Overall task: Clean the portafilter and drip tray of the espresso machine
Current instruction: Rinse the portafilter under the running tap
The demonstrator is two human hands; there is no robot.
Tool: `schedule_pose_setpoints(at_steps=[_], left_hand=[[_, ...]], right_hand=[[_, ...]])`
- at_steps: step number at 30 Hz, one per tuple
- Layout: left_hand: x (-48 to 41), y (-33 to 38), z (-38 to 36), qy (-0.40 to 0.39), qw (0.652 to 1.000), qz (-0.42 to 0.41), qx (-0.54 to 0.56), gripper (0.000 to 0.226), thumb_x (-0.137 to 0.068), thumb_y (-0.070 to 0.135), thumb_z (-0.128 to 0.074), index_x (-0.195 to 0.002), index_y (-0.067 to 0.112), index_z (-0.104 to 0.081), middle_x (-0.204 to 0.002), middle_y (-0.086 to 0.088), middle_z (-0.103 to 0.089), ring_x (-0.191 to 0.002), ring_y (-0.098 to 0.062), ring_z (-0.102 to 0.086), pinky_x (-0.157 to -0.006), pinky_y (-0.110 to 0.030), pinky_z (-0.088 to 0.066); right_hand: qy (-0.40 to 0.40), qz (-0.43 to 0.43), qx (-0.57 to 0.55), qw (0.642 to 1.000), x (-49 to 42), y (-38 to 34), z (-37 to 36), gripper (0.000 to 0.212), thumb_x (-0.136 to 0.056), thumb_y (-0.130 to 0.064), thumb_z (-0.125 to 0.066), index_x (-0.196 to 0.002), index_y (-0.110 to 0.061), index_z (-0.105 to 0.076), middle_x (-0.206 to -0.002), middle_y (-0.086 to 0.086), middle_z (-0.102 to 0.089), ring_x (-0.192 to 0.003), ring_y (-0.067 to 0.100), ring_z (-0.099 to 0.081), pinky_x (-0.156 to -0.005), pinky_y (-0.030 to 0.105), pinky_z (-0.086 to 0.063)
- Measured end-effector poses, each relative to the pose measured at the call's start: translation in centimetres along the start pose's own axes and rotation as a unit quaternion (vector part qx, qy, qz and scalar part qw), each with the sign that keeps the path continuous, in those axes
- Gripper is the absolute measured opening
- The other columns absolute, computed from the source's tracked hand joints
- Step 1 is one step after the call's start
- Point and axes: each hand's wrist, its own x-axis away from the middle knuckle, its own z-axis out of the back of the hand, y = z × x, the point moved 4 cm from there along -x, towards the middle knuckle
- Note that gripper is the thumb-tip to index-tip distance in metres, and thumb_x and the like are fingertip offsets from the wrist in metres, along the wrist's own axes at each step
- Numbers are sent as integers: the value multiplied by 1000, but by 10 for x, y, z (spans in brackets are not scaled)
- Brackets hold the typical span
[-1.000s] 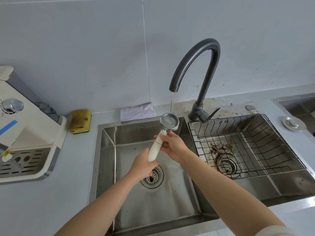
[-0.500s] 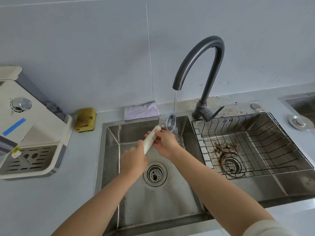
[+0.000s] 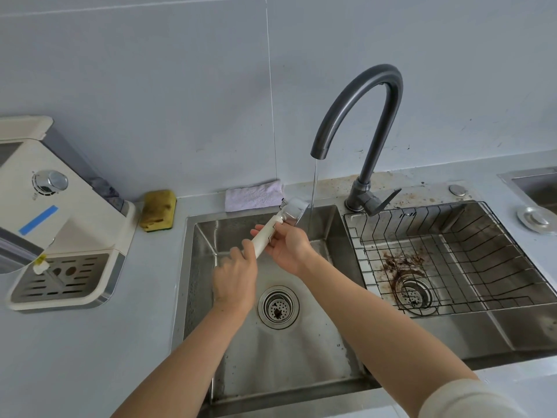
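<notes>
- Head view, over the sink (image 3: 193, 267): both hands are on the portafilter (image 3: 269, 233), which is held above the left basin and slanted, with the white handle low and left and the metal head up and right.
- Right hand (image 3: 289, 250): palm turned up, fingers (image 3: 278, 229) and thumb pinching the top of the handle just below the metal head.
- Left hand (image 3: 235, 279): it's blurred, but the fingers look curled round the handle's lower end.
- Water is running! A thin stream (image 3: 314, 182) drops from the dark curved faucet (image 3: 366, 95) and passes just beside the right edge of the head; I cannot tell whether it touches.
- The drain (image 3: 278, 307) lies below the hands, with dark specks in its strainer.
- The right basin holds a wire rack (image 3: 470, 245), with brown coffee grounds (image 3: 401, 262) smeared around its drain.
- Far left on the counter (image 3: 75, 357) stands the cream espresso machine (image 3: 69, 224), and the slotted drip tray (image 3: 60, 279) sits in its base, well apart from the sink.
- Behind the sink, a yellow sponge (image 3: 159, 209) and a pale folded cloth (image 3: 254, 196) lie against the wall.
</notes>
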Motion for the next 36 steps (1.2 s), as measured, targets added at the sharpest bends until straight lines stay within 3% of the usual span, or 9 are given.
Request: schedule_pose_setpoints(at_steps=[4,7,10,14,19,24,30,33,36], left_hand=[[0,0,-7,-45,999,-7,23,39,-46,16,-88,-79,9,-68,-52,-4,-59,-36,-16,-55,-30,-18,-33],[-2,0,-26,-167,969,46,178,28,-85,20,-60,-107,9,-47,-95,-10,-66,-78,-28,-66,-51,-30,-39],[1,3,-41,-274,881,107,371,33,-86,15,-54,-118,12,-45,-95,-8,-60,-81,-29,-61,-60,-30,-42],[5,10,-47,-357,729,156,563,38,-80,4,-57,-118,8,-49,-74,-4,-52,-41,-13,-50,-38,-19,-37],[12,22,-44,-423,640,139,627,37,-82,0,-56,-117,8,-49,-61,-6,-49,-32,-8,-46,-34,-17,-35],[16,31,-44,-449,616,97,640,38,-84,-1,-53,-121,9,-51,-60,-5,-47,-36,-11,-47,-38,-21,-40],[18,42,-46,-452,605,62,653,43,-86,2,-51,-126,18,-52,-61,-3,-45,-41,-13,-47,-47,-25,-43],[19,45,-48,-440,622,57,645,42,-87,5,-52,-126,21,-51,-61,-4,-47,-41,-12,-48,-55,-30,-46],[19,47,-51,-423,651,65,627,41,-88,8,-51,-127,18,-48,-64,-3,-48,-41,-11,-48,-49,-25,-44]], right_hand=[[17,5,19,1000,-2,-1,0,21,-99,-6,-29,-116,-2,-40,-124,31,-50,-117,42,-51,-87,44,-45],[35,18,115,993,-5,-3,4,18,-98,-4,-32,-113,-6,-41,-100,19,-59,-89,32,-59,-83,41,-47],[48,32,242,968,-5,-4,11,13,-93,1,-37,-98,-8,-45,-84,7,-53,-81,23,-55,-70,30,-48],[67,37,310,948,-3,-8,22,19,-88,1,-44,-103,-10,-42,-82,2,-53,-72,13,-55,-56,23,-47],[87,33,300,949,1,-13,38,30,-85,6,-48,-107,-13,-42,-83,3,-52,-73,15,-56,-57,27,-48],[95,17,300,949,7,-14,54,32,-86,6,-50,-110,-13,-41,-84,5,-55,-72,18,-59,-59,31,-51],[107,45,325,939,9,-17,64,53,-88,3,-52,-133,-17,-34,-96,4,-53,-78,17,-59,-68,34,-55],[106,59,330,936,10,-18,65,49,-87,3,-53,-129,-15,-36,-97,3,-54,-89,20,-59,-75,37,-54],[106,67,331,935,10,-19,65,42,-87,3,-53,-125,-10,-39,-92,2,-53,-85,19,-58,-66,31,-53]])
